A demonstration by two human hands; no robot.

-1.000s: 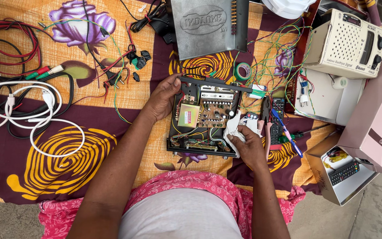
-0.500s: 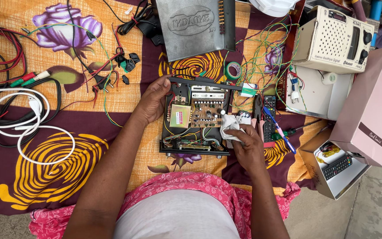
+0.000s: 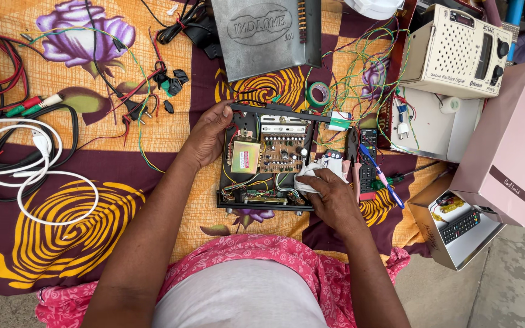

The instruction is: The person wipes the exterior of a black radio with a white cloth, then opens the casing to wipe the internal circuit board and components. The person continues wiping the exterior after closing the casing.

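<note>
- Two hands work at the open amplifier chassis [image 3: 267,161], which sits mid-cloth with its grey metal lid [image 3: 267,35] lying off at the far side.
- Left hand [image 3: 206,135] clasps the chassis's left wall, fingers curled over it.
- Right hand [image 3: 329,197] pinches a white rag [image 3: 314,170] against the board's near-right corner; wiping looks partly done.
- Pliers [image 3: 353,161] and a remote [image 3: 368,159] crowd the right edge; bare cloth lies left.

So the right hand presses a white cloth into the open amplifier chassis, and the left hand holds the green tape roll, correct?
Not quite. In the head view the left hand grips the chassis edge; the green tape roll lies untouched. The right hand does press the white cloth.
</note>
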